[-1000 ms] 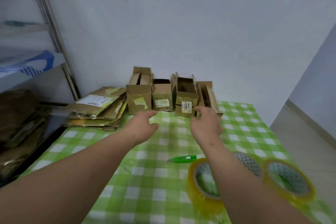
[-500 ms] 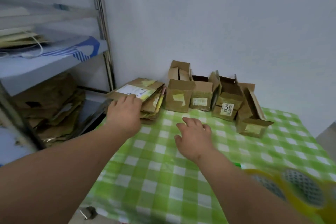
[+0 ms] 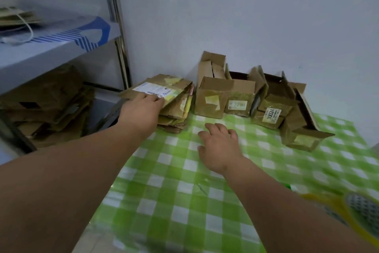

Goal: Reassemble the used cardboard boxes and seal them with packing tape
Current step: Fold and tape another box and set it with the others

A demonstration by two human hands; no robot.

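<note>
Flat stack (image 3: 174, 107): flattened boxes piled at table's far-left corner, beside the wall. Top piece carries a white label (image 3: 152, 89) and yellow tape scraps.
Left hand (image 3: 141, 110): on top of the stack, fingers straight and close together, tips touching the label edge. Thumb hidden; can't tell if it hooks the cardboard.
Right hand (image 3: 218, 146): palm down over the cloth, fingers slightly spread and relaxed, holding nothing. Can't tell if it touches the cloth.
Open boxes, 4, in a row along the wall, right of the stack:
- Box 1 (image 3: 211, 101): flaps up, yellow tape patch on front.
- Box 2 (image 3: 239, 98): label reads approx. "2290".
- Box 3 (image 3: 270, 113): tilted, label "30024".
- Box 4 (image 3: 303, 131): tipped, opening facing up-left.
Tape roll (image 3: 356, 209): yellowish, blurred, at lower right edge, partly behind right forearm.
Cloth (image 3: 184, 191): green/white check, covers table.
Shelf unit (image 3: 61, 47): left of table; more flattened cardboard (image 3: 47, 105) on its lower level.
</note>
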